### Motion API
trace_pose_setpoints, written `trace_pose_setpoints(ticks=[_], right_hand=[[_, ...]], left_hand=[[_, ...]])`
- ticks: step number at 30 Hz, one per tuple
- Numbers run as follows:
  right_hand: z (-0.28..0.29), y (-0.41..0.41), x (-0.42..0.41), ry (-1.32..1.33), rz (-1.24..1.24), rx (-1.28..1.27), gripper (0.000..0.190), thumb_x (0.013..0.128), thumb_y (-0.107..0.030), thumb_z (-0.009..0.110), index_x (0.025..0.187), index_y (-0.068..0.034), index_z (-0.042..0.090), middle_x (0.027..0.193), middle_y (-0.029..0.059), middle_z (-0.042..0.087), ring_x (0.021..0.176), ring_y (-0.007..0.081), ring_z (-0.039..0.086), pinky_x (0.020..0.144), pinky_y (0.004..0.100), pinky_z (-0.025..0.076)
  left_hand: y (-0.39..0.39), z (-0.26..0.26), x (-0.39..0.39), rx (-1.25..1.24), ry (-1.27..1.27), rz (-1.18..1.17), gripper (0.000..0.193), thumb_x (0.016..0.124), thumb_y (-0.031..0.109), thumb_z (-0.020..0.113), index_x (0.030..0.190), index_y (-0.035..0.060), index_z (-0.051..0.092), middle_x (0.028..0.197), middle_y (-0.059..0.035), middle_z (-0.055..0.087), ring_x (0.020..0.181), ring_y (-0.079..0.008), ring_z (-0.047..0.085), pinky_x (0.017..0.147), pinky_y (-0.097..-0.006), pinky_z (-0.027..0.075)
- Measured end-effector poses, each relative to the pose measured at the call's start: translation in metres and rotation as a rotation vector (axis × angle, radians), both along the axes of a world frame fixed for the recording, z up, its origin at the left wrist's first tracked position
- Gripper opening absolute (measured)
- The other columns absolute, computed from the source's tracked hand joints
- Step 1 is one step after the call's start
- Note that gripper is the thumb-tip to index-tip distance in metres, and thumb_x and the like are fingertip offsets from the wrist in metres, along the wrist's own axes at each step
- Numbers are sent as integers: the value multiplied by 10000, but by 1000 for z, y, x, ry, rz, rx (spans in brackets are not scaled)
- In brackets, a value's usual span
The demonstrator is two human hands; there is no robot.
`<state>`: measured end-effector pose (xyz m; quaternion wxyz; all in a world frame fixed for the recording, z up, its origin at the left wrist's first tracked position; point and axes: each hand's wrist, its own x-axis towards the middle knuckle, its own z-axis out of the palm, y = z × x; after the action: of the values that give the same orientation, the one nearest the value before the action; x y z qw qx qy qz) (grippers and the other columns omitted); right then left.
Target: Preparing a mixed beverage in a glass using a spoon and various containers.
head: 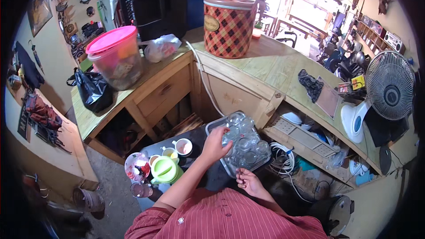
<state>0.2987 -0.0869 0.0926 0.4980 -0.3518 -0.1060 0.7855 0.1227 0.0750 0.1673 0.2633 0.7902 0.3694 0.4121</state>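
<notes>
A rectangular tray [229, 169] stands before me, filled with clear glassware [247, 144], several pieces close together. Over its left side reaches my left hand [215, 144], thumb and fingers apart, with nothing seen in its grasp; whether the fingertips touch the glass is hard to tell. At the near edge of the tray my right hand [249, 182] has its fingers pinched on a small thin thing [238, 170], too small to name. A lime-green lidded pitcher [166, 170] is left of my left forearm, beside white cups [182, 146].
A patterned bowl [136, 167] and a drinking glass [142, 190] stand at the dark table's left end. Beyond is a wooden counter [265, 63] with a plaid cooler [229, 26], a pink-lidded tub [114, 58] and a fan [390, 86]. Coiled white cable [282, 159] lies right of the tray.
</notes>
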Motion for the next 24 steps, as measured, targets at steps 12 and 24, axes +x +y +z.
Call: trace_pose_setpoints(ticks=[12,24], right_hand=[[2,36,72,-46,30,-3,246,951,-132,503,1186,-62,516,859,27,563,630,72,449,490,197,317],[10,92,80,-184,68,12,133,951,-185,527,838,-128,486,645,-54,349,508,58,331,456,209,256]], left_hand=[[91,-96,96,-323,881,-65,700,646,168,815,1252,94,472,1270,-172,474,1122,-370,550,879,-465,518],[66,-18,32,-249,350,165,652,535,235,877,1113,112,600,1130,-123,583,1027,-345,593,844,-425,497]])
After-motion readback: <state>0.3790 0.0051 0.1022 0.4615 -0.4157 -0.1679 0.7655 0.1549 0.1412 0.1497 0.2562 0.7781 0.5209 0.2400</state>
